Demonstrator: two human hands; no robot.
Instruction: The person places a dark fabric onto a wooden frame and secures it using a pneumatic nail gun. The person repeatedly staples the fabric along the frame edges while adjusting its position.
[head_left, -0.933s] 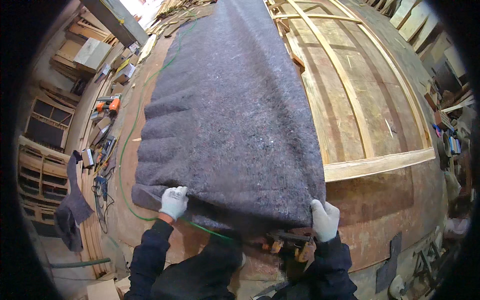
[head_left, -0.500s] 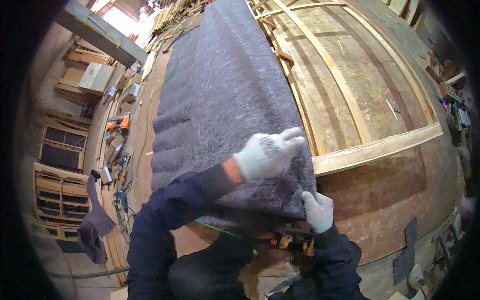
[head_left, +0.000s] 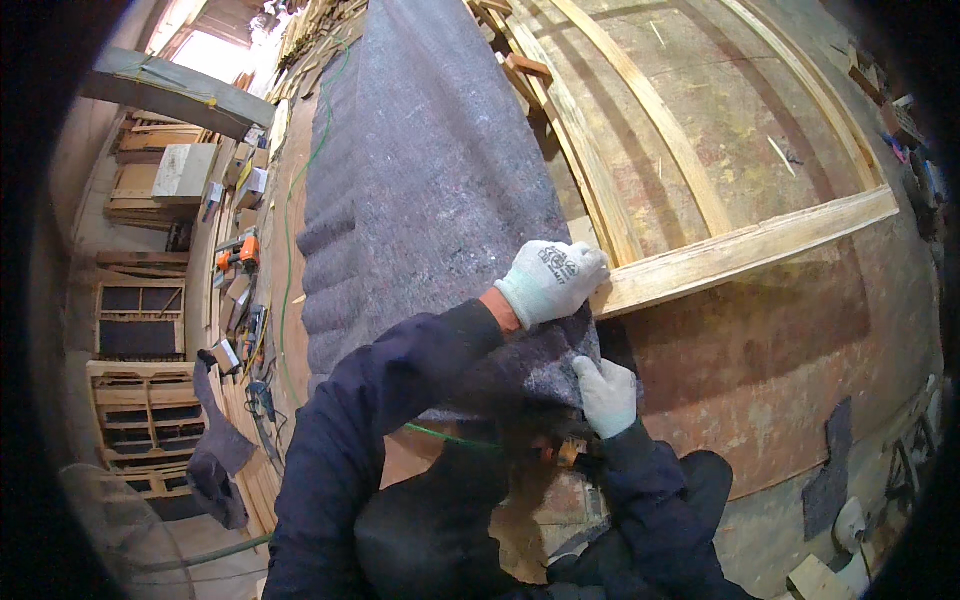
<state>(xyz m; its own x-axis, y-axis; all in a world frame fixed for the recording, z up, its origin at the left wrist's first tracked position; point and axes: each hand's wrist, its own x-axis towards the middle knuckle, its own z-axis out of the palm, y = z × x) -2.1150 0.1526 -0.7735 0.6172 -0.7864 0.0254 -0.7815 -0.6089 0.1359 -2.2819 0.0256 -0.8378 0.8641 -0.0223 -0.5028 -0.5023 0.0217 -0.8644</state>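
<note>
A long sheet of grey felt lies over the left side of a wooden frame. My left hand, in a white knit glove, has its fingers curled down on the felt's right edge, by the end of the frame's near crosspiece. Lower down, my right hand, gloved too, pinches the near right corner of the felt between thumb and fingers. The fingertips of both hands are partly hidden by the gloves and the cloth.
Bare slats of the frame stretch away over a worn brown board. A green hose runs along the felt's left side. Beyond it lie an orange-and-grey power tool, small boxes and wood strips. A dark felt scrap lies at right.
My left hand has come down from a raised, loose pose onto the felt's edge at the frame corner. My right hand still holds the felt corner. The view has shifted somewhat.
</note>
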